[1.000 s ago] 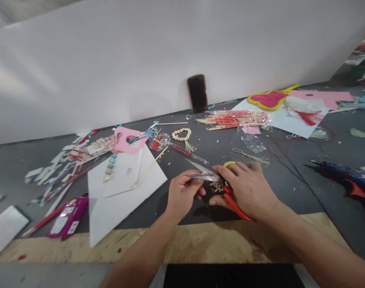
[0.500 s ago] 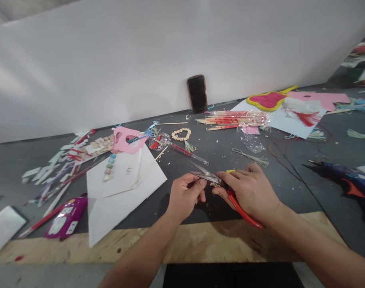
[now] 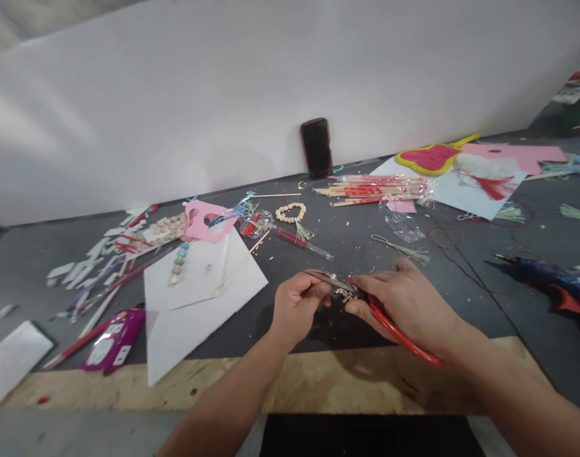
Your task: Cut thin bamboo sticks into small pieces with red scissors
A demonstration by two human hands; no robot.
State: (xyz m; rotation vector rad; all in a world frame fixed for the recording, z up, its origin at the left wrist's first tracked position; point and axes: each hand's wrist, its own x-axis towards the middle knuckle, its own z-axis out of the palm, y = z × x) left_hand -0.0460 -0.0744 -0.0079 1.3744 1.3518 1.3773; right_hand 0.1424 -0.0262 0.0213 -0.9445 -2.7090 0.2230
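Red-handled scissors [image 3: 404, 337] are gripped in my right hand [image 3: 408, 295], with the blades pointing left. The blades lie nearly together, their tips reaching over the fingers of my left hand [image 3: 296, 304]. My left thumb and forefinger are pinched beside the blades; whatever sits between them is too small and hidden to name. Small pale cut pieces [image 3: 344, 295] lie on the dark table just below the blades. Beyond my hands is a ring of pale pieces [image 3: 290, 213] with a green tassel [image 3: 303, 233] hanging from it.
A phone [image 3: 317, 147] leans on the white wall. Bundled red-and-tan sticks [image 3: 380, 190] lie before it. White sheets [image 3: 199, 317], a purple packet [image 3: 113, 339] and coloured strips are at left. A blue glue gun [image 3: 547, 279] rests at right, a loose tassel [image 3: 401, 249] nearer.
The scissor blades have come from spread apart to nearly closed. More of the small pale pieces shows beneath them. The view has shifted slightly.
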